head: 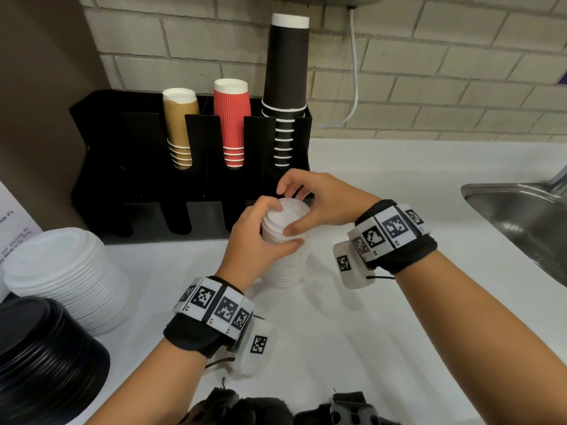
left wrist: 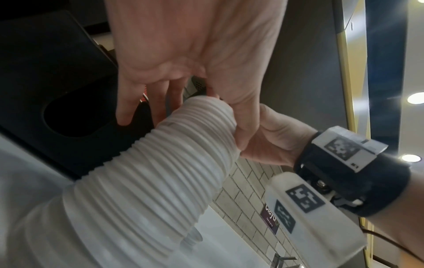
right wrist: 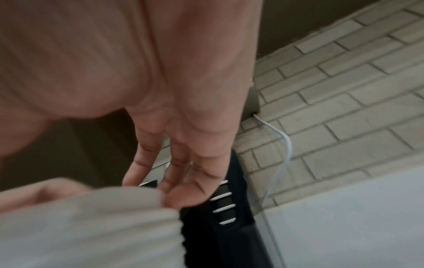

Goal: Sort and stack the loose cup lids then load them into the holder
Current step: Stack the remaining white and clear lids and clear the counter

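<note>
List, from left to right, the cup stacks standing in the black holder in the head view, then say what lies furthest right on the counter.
Brown cups → red cups → black cups, all in the holder; furthest right, the steel sink.

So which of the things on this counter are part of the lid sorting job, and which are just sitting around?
Part of the job:
small white lid stack, held by left hand and right hand
big white lid stack
black lid stack
black holder

Just there:
cup stacks
sink
white cable
</note>
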`<state>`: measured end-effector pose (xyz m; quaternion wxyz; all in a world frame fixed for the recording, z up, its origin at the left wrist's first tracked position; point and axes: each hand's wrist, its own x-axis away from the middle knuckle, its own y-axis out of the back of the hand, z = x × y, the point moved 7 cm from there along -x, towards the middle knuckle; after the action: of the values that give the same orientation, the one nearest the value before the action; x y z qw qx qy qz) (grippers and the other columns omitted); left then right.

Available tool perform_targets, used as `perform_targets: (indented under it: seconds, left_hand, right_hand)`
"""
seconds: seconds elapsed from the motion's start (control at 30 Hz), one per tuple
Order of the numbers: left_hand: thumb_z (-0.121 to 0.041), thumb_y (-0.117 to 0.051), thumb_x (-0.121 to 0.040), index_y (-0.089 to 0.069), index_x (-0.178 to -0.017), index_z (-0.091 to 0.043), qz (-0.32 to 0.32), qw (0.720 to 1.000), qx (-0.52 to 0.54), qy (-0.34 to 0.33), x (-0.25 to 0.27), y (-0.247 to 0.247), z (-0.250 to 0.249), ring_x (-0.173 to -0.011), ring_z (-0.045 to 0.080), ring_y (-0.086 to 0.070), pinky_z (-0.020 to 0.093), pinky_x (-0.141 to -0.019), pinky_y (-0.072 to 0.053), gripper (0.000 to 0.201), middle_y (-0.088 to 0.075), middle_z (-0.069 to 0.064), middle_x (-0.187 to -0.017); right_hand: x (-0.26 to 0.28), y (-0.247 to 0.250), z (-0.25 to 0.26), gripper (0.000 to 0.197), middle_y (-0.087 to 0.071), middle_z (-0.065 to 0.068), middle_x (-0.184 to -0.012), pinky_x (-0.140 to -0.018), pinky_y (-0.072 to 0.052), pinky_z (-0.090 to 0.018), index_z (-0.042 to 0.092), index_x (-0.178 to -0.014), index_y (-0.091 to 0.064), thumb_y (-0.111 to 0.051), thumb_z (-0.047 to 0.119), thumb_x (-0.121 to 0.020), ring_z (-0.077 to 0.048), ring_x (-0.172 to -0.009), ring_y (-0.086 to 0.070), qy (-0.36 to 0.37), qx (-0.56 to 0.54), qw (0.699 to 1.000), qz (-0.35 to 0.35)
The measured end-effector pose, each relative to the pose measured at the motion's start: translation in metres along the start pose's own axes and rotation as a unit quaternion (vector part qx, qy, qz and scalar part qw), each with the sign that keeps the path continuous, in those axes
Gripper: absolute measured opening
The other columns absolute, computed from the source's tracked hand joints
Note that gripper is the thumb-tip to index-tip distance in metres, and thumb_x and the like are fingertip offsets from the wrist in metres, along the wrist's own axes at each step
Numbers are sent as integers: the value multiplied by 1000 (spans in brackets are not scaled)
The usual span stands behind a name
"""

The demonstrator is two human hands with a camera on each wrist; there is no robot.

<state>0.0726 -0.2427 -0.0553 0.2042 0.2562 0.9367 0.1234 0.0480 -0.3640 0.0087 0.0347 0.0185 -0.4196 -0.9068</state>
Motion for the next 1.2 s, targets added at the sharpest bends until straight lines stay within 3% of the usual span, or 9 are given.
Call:
perform_targets:
  seconds: [0.07,0.2,0.3,0.4,0.6,0.73,0.93,1.03,1.2]
  left_hand:
    - [-26,-86,-68,-53,-104,-31,7,1000,-10,7,1,1,0,-105,16,-55,34,-88,-50,49,-57,-2,-112]
    - [-25,-86,-68,-52,-101,-32,11,1000,-11,24,0,2,-1,-106,17,-53,37,-91,-50,47,-55,-2,-117]
    - [-24,-86,-67,-52,-99,-32,17,999,-11,33,-2,2,-2,-107,18,-54,38,-91,-50,48,-55,-1,-118]
    - [-23,-86,-67,-53,-100,-31,21,999,-7,39,-1,2,-3,-107,18,-54,41,-92,-50,48,-55,-1,-118]
    - [-23,-86,-67,-52,-99,-33,21,999,-3,45,-1,3,-1,-108,20,-53,41,-93,-50,48,-54,-1,-118]
    - [-22,-86,-67,-52,-99,-33,20,999,-3,43,-2,3,-2,-107,21,-54,41,-92,-50,48,-55,-1,-117]
    - [-22,-86,-68,-51,-98,-34,21,999,-1,35,-1,3,-3,-107,21,-54,41,-91,-50,47,-55,0,-116]
    - [-22,-86,-68,-52,-99,-34,16,999,1,32,-1,3,-3,-107,19,-53,39,-92,-50,47,-53,-2,-116]
    - [-23,-85,-68,-49,-96,-40,8,1000,-9,22,0,2,-2,-106,16,-52,35,-92,-50,49,-49,-6,-116]
  right_hand:
    - [-2,14,-18,42,-59,2,-109,-73,-48,-14,25,-111,-58,-80,26,-76,-8,-93,-59,-24,-91,995,-38]
    - [1,61,-104,26,-53,-2,-118,-82,-44,-26,24,-113,-58,-64,29,-88,-18,-104,-55,-196,-117,942,-246]
    - [2,55,-171,50,-34,-14,-139,-99,-40,-40,25,-134,-45,-62,35,-87,-38,-123,-45,-366,42,911,-183]
    - [-1,43,-202,62,-28,-15,-143,-104,-33,-45,29,-139,-39,-64,43,-84,-42,-133,-30,-422,143,888,-112]
    - [-17,33,-230,72,-38,-14,-138,-100,-33,-47,14,-129,-53,-49,68,-81,-35,-131,-32,-445,274,852,24]
    - [-27,29,-219,63,-62,-12,-122,-83,-42,-30,6,-113,-65,-39,60,-92,-29,-112,-56,-380,274,883,-3]
    - [-25,37,-197,65,-55,-13,-113,-71,-47,-36,10,-119,-43,-83,25,-70,-31,-94,-56,-344,187,918,-58]
    - [-20,40,-180,48,-61,-14,-120,-71,-51,-34,5,-123,-57,-74,11,-79,-31,-101,-63,-329,176,926,-48]
    - [7,67,-127,9,-63,-13,-98,-70,-60,-40,9,-87,-63,-62,17,-86,-28,-76,-66,-276,74,943,-172]
